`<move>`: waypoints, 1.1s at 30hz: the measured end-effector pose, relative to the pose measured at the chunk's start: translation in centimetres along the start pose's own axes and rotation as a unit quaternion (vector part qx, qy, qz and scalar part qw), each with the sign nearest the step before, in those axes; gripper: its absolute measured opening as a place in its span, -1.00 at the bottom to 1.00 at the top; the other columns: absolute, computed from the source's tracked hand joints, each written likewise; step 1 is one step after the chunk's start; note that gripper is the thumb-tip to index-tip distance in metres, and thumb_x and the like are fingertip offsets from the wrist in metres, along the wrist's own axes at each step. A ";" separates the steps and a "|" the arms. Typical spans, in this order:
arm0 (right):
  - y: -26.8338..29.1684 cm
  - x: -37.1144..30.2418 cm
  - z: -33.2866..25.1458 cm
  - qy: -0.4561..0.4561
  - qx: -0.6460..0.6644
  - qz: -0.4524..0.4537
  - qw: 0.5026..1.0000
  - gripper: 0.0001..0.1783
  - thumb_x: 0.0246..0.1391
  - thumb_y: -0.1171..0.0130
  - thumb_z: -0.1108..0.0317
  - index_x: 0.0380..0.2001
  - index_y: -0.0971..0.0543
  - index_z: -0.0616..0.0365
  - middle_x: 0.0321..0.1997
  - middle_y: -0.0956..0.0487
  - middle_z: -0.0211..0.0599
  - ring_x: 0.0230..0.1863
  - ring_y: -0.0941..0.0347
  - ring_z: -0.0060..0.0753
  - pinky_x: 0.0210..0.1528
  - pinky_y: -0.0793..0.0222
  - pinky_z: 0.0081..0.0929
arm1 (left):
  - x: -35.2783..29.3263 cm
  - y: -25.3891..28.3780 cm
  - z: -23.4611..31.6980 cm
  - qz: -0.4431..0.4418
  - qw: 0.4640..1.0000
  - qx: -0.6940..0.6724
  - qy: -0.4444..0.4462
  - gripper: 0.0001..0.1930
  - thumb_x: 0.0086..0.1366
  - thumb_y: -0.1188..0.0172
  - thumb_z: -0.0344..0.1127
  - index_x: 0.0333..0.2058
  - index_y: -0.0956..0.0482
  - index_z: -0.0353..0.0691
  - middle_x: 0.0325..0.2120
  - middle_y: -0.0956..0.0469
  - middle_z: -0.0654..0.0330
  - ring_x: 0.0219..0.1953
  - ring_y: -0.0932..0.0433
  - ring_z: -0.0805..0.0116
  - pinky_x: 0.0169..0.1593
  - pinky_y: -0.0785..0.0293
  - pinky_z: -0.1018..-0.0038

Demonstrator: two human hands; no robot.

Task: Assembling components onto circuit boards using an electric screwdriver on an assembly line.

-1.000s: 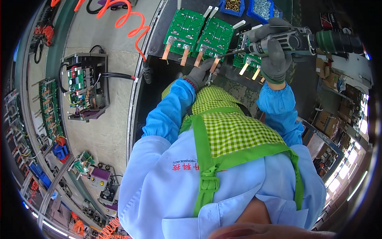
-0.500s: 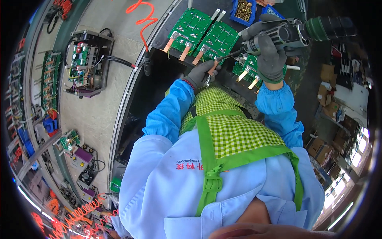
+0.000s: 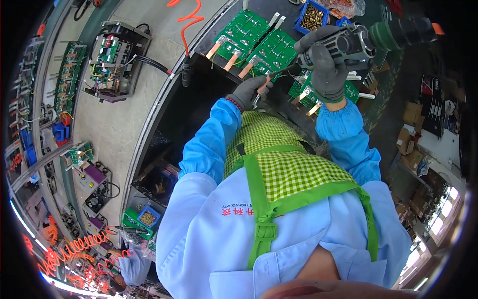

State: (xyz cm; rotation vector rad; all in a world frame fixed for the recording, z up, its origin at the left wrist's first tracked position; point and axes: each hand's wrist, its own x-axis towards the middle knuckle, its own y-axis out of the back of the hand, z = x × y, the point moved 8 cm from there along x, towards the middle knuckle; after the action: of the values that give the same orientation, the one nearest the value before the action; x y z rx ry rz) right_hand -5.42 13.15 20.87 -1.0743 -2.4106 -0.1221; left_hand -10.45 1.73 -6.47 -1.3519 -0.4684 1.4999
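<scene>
My left hand [image 3: 249,92], in a dark grey glove, is closed on a copper strip [image 3: 263,84]. A shiny metal piece [image 3: 256,101] sticks out below its fingers; its kind is unclear. My right hand [image 3: 328,74], gloved too, grips a grey power screwdriver [image 3: 343,46] lying nearly level. The tool's thin bit [image 3: 286,71] points left and reaches the top of the copper strip; whether a screw sits there is too small to tell. Just beyond my left hand lie two green circuit boards [image 3: 271,50] with copper strips on their near edges. Another green board [image 3: 351,92] is partly hidden under my right hand.
A blue bin [image 3: 312,17] of brass-coloured fasteners stands at the bench's far side, near a clear plastic bag [image 3: 348,7]. An orange coiled hose [image 3: 185,25] hangs at the bench's left edge. Left of it, an open-framed electronic unit [image 3: 117,62] stands on a pale surface.
The whole view has shifted slightly. The screwdriver and both hands keep nearly the same places, with the bit still at the copper strip. More of the board beneath my right hand shows.
</scene>
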 end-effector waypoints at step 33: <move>6.9 -2.1 -9.0 0.028 -0.152 0.182 0.971 -0.48 -0.03 0.01 0.27 -0.04 -0.29 0.41 -0.38 -0.52 -0.15 -0.36 -0.52 -0.22 -0.31 -0.48 -0.34 | 2.0 1.3 -5.9 -0.076 0.968 0.205 0.122 -0.67 0.28 -0.04 -0.29 -0.01 -0.36 -0.26 -0.39 -0.50 0.22 -0.47 -0.45 0.53 -0.42 -0.37 0.63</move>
State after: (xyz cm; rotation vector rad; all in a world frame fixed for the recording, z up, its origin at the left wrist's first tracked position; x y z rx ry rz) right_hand 4.31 13.98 26.90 -1.6090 -2.1456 -0.4001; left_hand -5.42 0.94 -10.28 -1.1224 -0.0917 1.2032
